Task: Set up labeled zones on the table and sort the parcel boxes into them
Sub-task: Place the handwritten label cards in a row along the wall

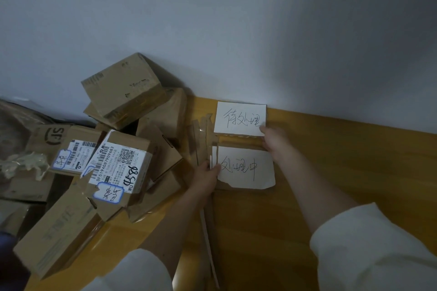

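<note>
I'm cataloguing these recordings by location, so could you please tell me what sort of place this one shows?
Probably a home or small office corner used for parcel sorting, not a warehouse: a yellow wooden table against a plain wall, a heap of courier boxes, and handwritten paper signs.

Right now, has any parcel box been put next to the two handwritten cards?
No, the boxes all lie piled at the left, apart from the two cards near the wall.

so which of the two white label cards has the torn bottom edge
The nearer card, the one the left hand touches. Its lower edge is ragged, while the farther card by the wall has clean straight edges.
</note>
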Demonstrator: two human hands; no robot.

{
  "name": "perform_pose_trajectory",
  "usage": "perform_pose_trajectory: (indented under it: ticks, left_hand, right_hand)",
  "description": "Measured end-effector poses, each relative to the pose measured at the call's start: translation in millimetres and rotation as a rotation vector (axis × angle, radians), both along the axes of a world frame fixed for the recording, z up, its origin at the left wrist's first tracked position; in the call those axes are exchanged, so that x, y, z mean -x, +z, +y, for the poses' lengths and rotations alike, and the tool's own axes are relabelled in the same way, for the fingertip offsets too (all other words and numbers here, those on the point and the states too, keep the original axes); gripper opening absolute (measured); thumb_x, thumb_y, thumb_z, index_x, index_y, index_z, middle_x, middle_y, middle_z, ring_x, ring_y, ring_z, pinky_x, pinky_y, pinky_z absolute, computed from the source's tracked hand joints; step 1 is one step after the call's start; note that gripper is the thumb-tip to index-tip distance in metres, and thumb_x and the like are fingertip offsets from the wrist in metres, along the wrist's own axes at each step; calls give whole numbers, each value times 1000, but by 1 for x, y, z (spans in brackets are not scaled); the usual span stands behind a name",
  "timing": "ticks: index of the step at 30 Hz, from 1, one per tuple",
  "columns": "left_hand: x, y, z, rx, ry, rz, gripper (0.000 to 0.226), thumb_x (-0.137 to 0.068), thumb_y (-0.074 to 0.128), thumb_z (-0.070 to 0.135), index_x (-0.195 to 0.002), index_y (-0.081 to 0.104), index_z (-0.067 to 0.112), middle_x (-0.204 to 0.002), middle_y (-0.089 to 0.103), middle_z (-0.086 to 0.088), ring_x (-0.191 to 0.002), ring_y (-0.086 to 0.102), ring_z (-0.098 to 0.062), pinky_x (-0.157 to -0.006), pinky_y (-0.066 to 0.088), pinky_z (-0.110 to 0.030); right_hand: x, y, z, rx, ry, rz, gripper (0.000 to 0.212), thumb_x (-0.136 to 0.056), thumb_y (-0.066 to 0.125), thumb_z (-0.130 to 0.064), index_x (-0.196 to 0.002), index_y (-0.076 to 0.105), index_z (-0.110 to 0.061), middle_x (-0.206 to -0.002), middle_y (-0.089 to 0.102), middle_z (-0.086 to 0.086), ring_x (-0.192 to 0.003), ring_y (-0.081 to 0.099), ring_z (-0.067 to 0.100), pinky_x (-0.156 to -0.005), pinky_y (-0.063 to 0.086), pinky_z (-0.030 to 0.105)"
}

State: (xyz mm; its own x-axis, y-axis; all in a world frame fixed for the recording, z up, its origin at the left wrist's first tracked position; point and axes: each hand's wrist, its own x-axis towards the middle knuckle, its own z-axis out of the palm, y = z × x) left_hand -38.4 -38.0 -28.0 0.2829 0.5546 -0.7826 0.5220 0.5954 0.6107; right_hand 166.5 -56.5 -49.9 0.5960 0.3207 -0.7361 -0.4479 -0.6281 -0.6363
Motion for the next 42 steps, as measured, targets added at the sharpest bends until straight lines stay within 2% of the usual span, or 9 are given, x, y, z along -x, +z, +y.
perform_pose_trajectory:
  ticks: [7,11,18,21,25,28,31,36,42]
  left_hand:
    - [2,7,-5,-10,28,-10,35,-100,48,22,-132,53,11,-129,61,-10,-116,59,-27,-99,50,-38]
    - [5,14,-9,-3,38,-36,37,-99,49,23,-133,53,9,-127,62,-12,-115,60,-27,-96,51,-35]
    - [8,35,-25,-20,31,-94,35,-99,49,28,-125,57,7,-112,64,-24,-96,65,-21,-65,48,-18]
    - [7,43,-34,-7,22,-122,37,-98,51,27,-125,57,2,-123,60,-27,-105,64,-27,-69,50,-20]
    - [8,52,-43,14,-29,-173,42,-96,55,28,-123,55,-4,-108,67,-20,-97,66,-22,-73,53,-22]
    - [9,53,-50,31,-69,-220,31,-93,59,32,-115,62,11,-110,70,-9,-101,67,-23,-92,54,-38]
    - [8,53,-56,20,-107,-233,19,-92,59,39,-103,63,25,-109,71,-6,-102,68,-24,-96,52,-45]
    - [-1,49,-64,-3,-162,-213,22,-89,62,41,-103,64,24,-107,73,-6,-100,69,-26,-95,52,-49]
    - [-22,47,-73,-28,-98,-177,36,-91,62,35,-120,61,15,-111,71,-6,-102,67,-26,-96,52,-48]
  right_hand:
    - [2,33,-30,-17,20,-69,54,-98,54,-35,-147,40,-18,-149,43,4,-135,41,26,-100,36,36]
    - [11,51,-67,-8,24,-198,47,-93,60,-41,-135,53,-22,-139,53,0,-128,49,21,-102,38,37]
    - [37,70,-137,11,70,-131,53,-71,79,-53,-112,63,-23,-113,66,-6,-103,63,16,-96,51,40]
    - [46,79,-155,-27,50,-107,43,-74,81,-40,-107,64,-19,-104,68,-5,-94,65,14,-88,54,34]
    - [54,86,-174,-62,-17,-133,33,-76,82,-26,-102,66,-15,-105,70,0,-93,68,18,-84,56,32]
    - [58,90,-187,-84,-85,-146,34,-78,81,-20,-107,66,-11,-104,70,3,-87,67,16,-70,54,25]
    - [61,92,-199,-125,-168,-155,35,-80,78,-14,-110,63,-6,-104,69,8,-79,66,14,-58,50,21]
    - [55,87,-217,-138,-241,-143,32,-80,78,-15,-107,61,-9,-106,69,9,-81,67,16,-61,52,24]
    - [28,85,-229,-132,-276,-135,36,-84,74,-16,-116,59,-10,-112,68,8,-93,67,22,-63,52,25]
